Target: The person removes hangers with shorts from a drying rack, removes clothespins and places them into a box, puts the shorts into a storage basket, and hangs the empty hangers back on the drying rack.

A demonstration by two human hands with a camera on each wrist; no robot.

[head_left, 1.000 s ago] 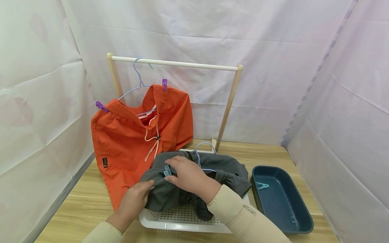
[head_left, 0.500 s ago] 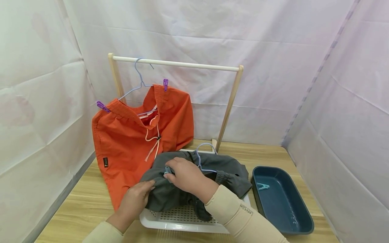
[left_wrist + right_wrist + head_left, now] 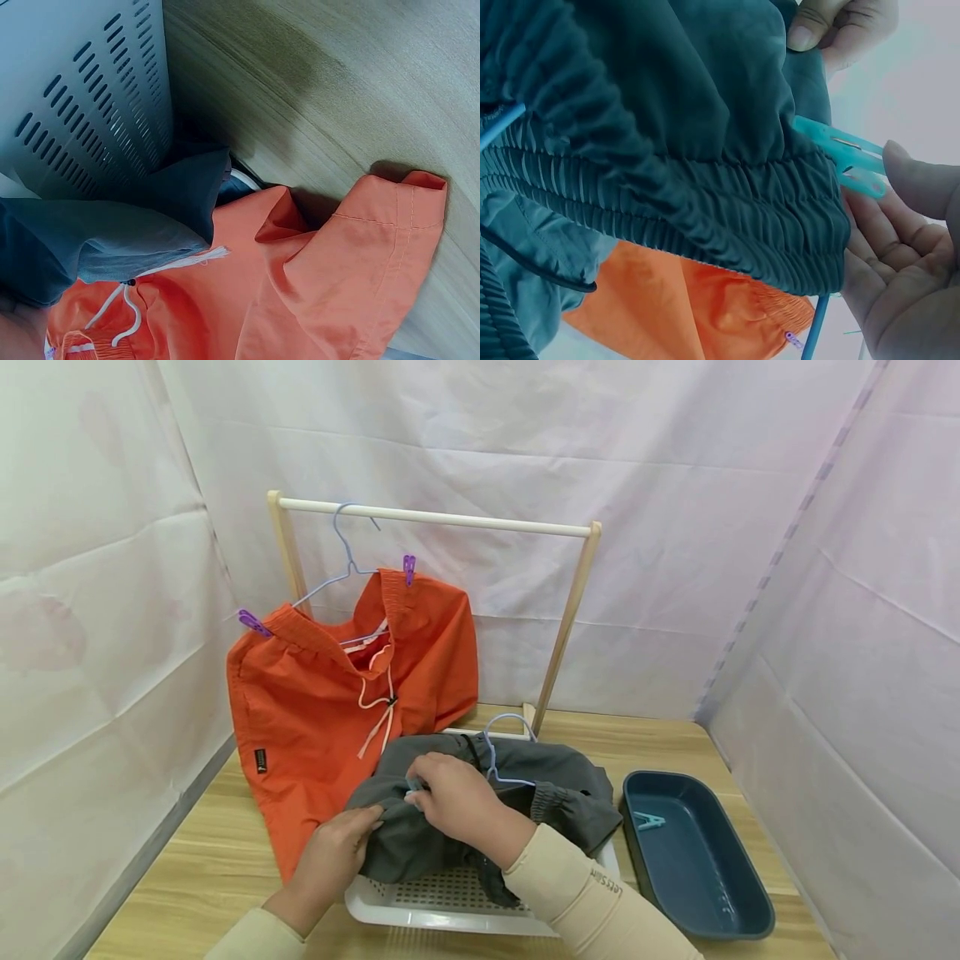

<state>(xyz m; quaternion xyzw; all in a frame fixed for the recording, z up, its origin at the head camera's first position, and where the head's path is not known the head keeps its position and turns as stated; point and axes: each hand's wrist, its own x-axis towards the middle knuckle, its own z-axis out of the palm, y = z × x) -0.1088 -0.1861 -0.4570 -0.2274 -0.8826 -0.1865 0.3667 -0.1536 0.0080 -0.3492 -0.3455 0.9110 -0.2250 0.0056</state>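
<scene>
Grey garment (image 3: 420, 839), heaped across the white basket (image 3: 450, 920), directly beneath the fingers of both hands. With the left hand (image 3: 337, 846), pinches a fold of cloth just beside the right fingers, apparently to steady it. With the right hand (image 3: 457, 793), holds the turquoise peg (image 3: 844, 154), thumb against one handle, other fingers below. Seen from the right wrist: peg at the edge of the gathered waistband (image 3: 757, 202), handles toward the right fingers, end of the blue hanger (image 3: 816, 326) poking out of the cloth near them.

Compared with a second ago, far less of the peg in sight from the head, now mostly covered by the right fingers; hardly any shift in cloth or hands otherwise. Looks, on that evidence, like seating the peg on the waistband; impossible to tell whether fully clamped, or whether over the hanger too.

Beyond the left fingers, orange garment (image 3: 300, 693). Well to the right of the right fingers, on the tabletop (image 3: 187, 877), dark blue tray (image 3: 693, 860) with a spare peg (image 3: 648, 820) inside.
</scene>
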